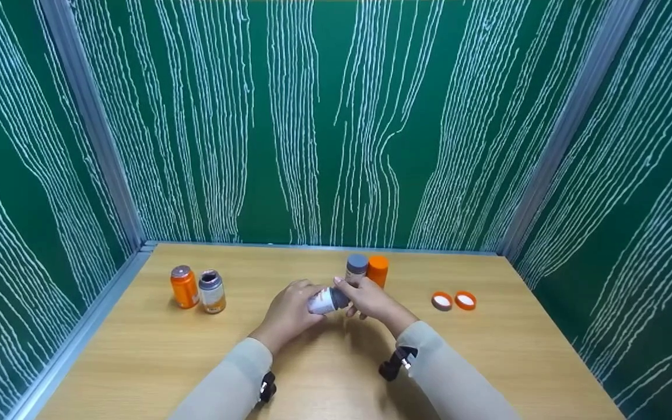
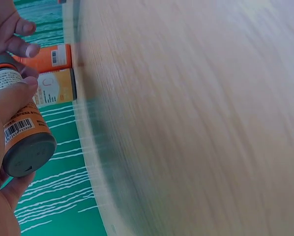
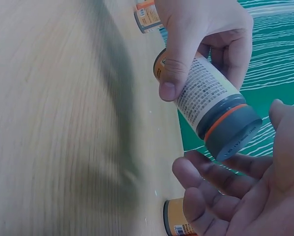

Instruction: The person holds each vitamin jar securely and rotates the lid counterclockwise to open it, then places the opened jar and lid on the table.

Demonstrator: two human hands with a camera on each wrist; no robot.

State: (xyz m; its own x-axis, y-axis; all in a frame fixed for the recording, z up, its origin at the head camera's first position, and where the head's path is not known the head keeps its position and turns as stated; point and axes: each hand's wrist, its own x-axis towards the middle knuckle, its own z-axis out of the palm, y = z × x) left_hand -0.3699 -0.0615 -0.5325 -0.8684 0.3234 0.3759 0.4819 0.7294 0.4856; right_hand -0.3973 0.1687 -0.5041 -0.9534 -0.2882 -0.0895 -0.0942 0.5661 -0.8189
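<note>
My left hand point(image 1: 292, 312) grips a small pill bottle point(image 1: 321, 301) round its body and holds it tilted above the table. The bottle has a white and orange printed label and a dark grey base. Its grey cap point(image 3: 233, 132), with an orange ring beneath, points toward my right hand point(image 1: 374, 300). In the right wrist view, the right hand's thumb and loosely bent fingers point(image 3: 220, 187) spread around the cap with a gap visible. Behind the hands stand a grey-capped bottle point(image 1: 356, 264) and an orange-capped bottle point(image 1: 377, 270), partly hidden by the right hand.
At the left of the wooden table point(image 1: 155, 356) stand an orange bottle point(image 1: 184, 289) and a white and orange bottle point(image 1: 212, 294), both without caps. Two caps, one grey-brown point(image 1: 441, 301) and one orange point(image 1: 465, 300), lie at the right. Green walls point(image 1: 336, 192) enclose the table.
</note>
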